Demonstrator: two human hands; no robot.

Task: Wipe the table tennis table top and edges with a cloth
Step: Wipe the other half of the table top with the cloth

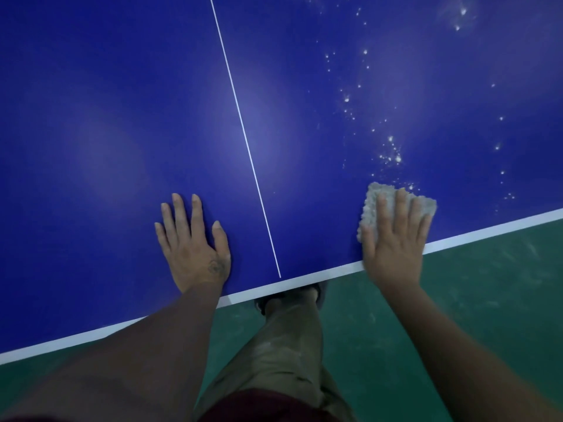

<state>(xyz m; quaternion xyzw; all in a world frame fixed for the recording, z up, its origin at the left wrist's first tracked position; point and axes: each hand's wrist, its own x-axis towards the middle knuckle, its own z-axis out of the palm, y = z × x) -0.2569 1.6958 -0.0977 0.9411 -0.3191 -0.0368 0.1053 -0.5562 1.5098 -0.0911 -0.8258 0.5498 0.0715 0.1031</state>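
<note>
The pale grey, nubbly, folded cloth [371,205] is lying flat on the glossy deep-blue table tennis table top [122,132], just inside the white painted edge band [487,228] on the near right. It is looking soft, light and floppy, likely a touch damp, so it should be gliding easily over that slick surface and bunching up if only a corner is pushed. The best hold, I reckon, is a flat palm over its middle, or a pinch on a fold when it is going round the rim.

The right hand [393,248] is doing just that: spread wide, straight fingers [402,205] pressing down on the cloth, the heel of the palm overhanging the edge band. The left hand [192,248] is lying open and flat on the bare blue, left of the thin white centre line [243,126], holding nothing and seemingly bracing. A scatter of white specks and droplets [393,153] is sitting beyond the cloth, waiting for a pass, with the green floor [487,300] showing below
</note>
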